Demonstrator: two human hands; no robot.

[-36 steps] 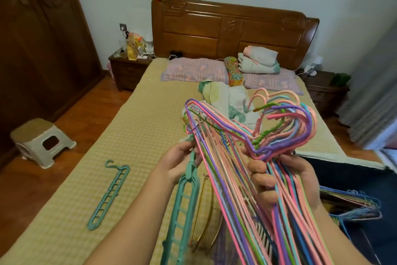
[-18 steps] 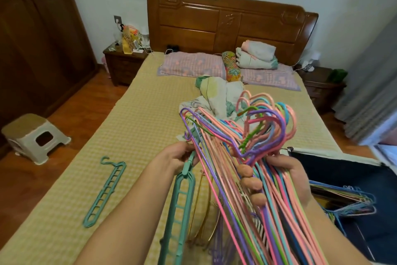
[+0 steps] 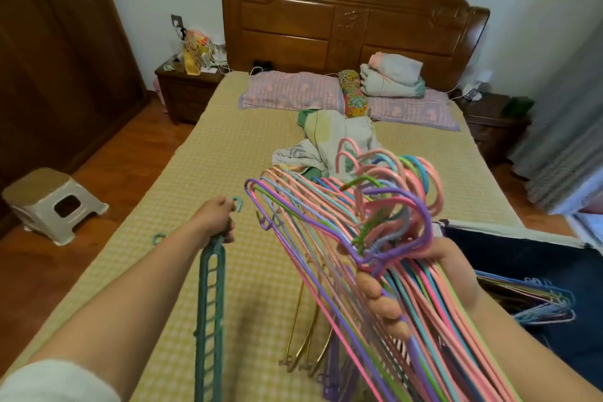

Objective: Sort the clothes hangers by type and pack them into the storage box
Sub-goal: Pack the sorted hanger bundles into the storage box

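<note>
our left hand point(image 3: 217, 219) grips a teal plastic ladder-style hanger point(image 3: 210, 310) by its neck over the yellow checked bed mat point(image 3: 208, 170); our right hand point(image 3: 424, 274) clutches a bundle of pastel coated wire hangers point(image 3: 329, 215) beside the dark blue storage box point(image 3: 522, 258) at the mat's right edge, more hangers inside.

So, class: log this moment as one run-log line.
left hand: grips teal ladder hanger | right hand: grips coloured wire hangers | storage box: some hangers inside

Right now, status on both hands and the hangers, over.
Left hand grips teal ladder-style plastic hanger. Right hand grips bundle of pastel coated-wire hangers. Gold metal hangers lie on bed below; nothing blocking.
</note>
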